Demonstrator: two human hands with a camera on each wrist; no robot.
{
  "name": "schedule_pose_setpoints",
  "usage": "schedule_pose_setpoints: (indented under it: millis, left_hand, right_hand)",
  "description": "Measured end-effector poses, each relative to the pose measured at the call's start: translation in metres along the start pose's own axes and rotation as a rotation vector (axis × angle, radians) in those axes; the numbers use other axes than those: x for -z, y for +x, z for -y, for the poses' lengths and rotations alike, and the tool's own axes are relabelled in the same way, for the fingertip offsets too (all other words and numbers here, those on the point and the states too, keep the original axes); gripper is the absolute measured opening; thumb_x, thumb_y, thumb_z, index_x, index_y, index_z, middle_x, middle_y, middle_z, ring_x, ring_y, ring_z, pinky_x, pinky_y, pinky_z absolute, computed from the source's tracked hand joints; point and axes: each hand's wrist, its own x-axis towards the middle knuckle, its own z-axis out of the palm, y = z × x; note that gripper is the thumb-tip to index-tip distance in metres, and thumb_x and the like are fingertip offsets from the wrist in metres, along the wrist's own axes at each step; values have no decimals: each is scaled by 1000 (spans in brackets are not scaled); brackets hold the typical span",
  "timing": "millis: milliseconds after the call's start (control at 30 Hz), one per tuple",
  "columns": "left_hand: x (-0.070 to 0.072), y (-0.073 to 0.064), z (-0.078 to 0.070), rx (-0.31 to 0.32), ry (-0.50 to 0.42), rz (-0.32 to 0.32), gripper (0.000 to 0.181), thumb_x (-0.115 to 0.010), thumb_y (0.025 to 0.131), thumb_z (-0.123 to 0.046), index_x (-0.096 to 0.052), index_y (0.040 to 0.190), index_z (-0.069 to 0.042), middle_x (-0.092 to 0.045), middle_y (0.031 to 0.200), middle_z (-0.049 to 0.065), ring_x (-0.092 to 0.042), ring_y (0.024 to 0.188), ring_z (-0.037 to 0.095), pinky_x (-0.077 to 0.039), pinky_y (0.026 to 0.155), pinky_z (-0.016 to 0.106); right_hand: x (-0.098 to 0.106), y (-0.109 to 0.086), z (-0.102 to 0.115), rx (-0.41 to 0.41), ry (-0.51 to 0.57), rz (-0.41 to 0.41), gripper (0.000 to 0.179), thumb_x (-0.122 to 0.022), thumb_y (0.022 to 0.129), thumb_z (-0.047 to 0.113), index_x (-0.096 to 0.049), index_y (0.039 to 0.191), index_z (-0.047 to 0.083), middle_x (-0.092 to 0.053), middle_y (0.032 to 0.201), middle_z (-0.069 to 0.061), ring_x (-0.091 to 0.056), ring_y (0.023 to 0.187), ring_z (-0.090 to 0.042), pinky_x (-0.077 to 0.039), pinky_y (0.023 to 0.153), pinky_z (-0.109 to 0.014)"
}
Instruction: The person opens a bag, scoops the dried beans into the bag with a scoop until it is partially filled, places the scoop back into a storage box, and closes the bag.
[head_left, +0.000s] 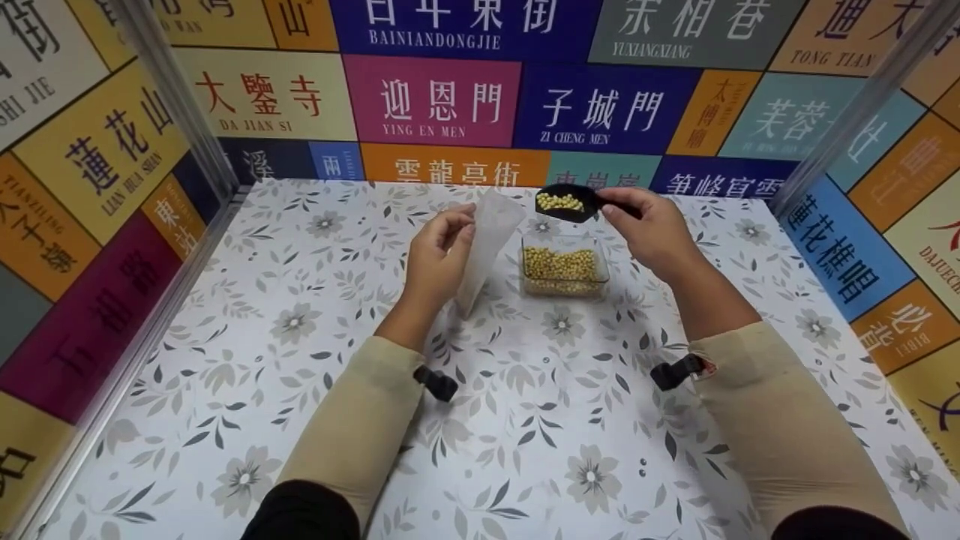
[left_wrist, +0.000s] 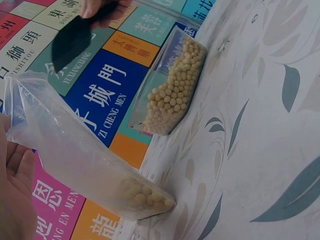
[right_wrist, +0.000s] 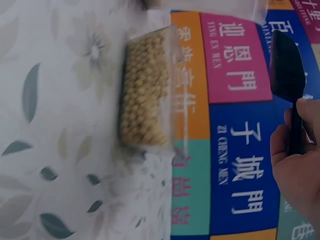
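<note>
My left hand [head_left: 441, 259] grips the upper edge of a clear plastic bag [head_left: 491, 232], which stands upright on the table. A small heap of soybeans [left_wrist: 145, 196] lies in the bag's bottom corner, and its mouth gapes at the top. In my right hand [head_left: 651, 229] is the handle of a black scoop [head_left: 546, 211], held in the air. Its bowl carries a load of soybeans [head_left: 561, 201]. Below the scoop, just right of the bag, sits a clear rectangular container [head_left: 564, 291] of soybeans, with a hollow in their surface.
A white tablecloth [head_left: 517, 420] with grey flowers and leaves covers the table. Panels of coloured signs [head_left: 439, 101] stand along its back and sides, with metal corner posts [head_left: 191, 105] between them. Each sleeve bears a black strap clip [head_left: 436, 382].
</note>
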Motion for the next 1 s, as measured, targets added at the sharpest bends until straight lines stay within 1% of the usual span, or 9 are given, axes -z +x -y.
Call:
schedule_pose_setpoints:
  millis: [100, 167, 233, 333, 433, 600, 733, 833, 1000]
  left_hand:
    - [-1, 2, 9, -4, -1, -2, 14, -59, 99, -18, -65, 105, -7, -66, 129, 1, -61, 122, 11, -50, 104, 21]
    - [-1, 2, 13, -10, -8, -1, 13, -60, 99, -20, -66, 105, -10, -66, 128, -3, -60, 121, 8, -50, 103, 21]
    - [-1, 3, 15, -13, -12, 2, 12, -60, 99, -21, -66, 104, -12, -66, 128, -4, -60, 122, 7, -50, 104, 21]
    - [-1, 3, 15, -18, -20, 7, 12, -60, 99, -22, -65, 104, -13, -66, 129, -5, -59, 122, 6, -49, 104, 21]
    - [-1, 3, 14, -22, -26, 9, 12, -60, 99, -21, -66, 104, -12, -66, 128, -4, -60, 122, 7, -50, 104, 22]
    - [-1, 3, 15, -27, -31, 5, 12, -60, 98, -21, -66, 104, -12, -67, 127, -4, -60, 122, 7, -50, 103, 22]
    - [-1, 3, 16, -34, -7, 5, 12, -60, 98, -22, -66, 103, -13, -67, 127, -4, -60, 122, 5, -50, 104, 21]
    - [-1, 4, 16, -39, 6, 5, 11, -60, 99, -21, -66, 103, -13, -67, 127, -4, -60, 121, 5, -50, 103, 20]
    - [0, 3, 15, -47, -11, 2, 11, -61, 98, -20, -66, 103, -11, -68, 127, -2, -61, 121, 7, -50, 103, 21]
  right_hand:
    - [-5, 1, 18, 54, -18, 13, 39, -57, 97, 44, -60, 133, 31, -55, 138, 1, -57, 119, -16, -51, 96, -31]
    - [-8, 2, 30, 96, -65, 16, 37, -56, 97, 44, -61, 132, 32, -55, 136, 4, -58, 115, -14, -51, 94, -30]
    - [-12, 3, 40, 138, -137, 11, 35, -56, 98, 43, -62, 131, 32, -55, 134, 6, -57, 113, -13, -51, 93, -30]
    - [-19, 2, 53, 209, -287, 1, 34, -54, 100, 41, -62, 131, 31, -55, 132, 8, -54, 116, -12, -50, 96, -34]
    - [-25, 1, 62, 288, -398, -22, 32, -55, 101, 35, -63, 130, 28, -57, 129, 6, -51, 120, -17, -47, 100, -39]
    - [-30, -1, 69, 415, -508, -72, 30, -58, 100, 24, -65, 129, 22, -60, 126, 1, -49, 121, -23, -44, 100, -43]
    - [-31, -3, 69, 468, -534, -86, 29, -59, 99, 22, -66, 128, 18, -61, 125, -1, -50, 123, -25, -43, 103, -44]
    - [-31, -3, 68, 478, -519, -97, 29, -60, 99, 21, -67, 127, 17, -62, 124, -2, -49, 124, -27, -41, 105, -46]
    - [-31, -4, 67, 478, -490, -115, 28, -62, 98, 20, -68, 125, 17, -63, 123, -1, -50, 123, -27, -41, 104, -45]
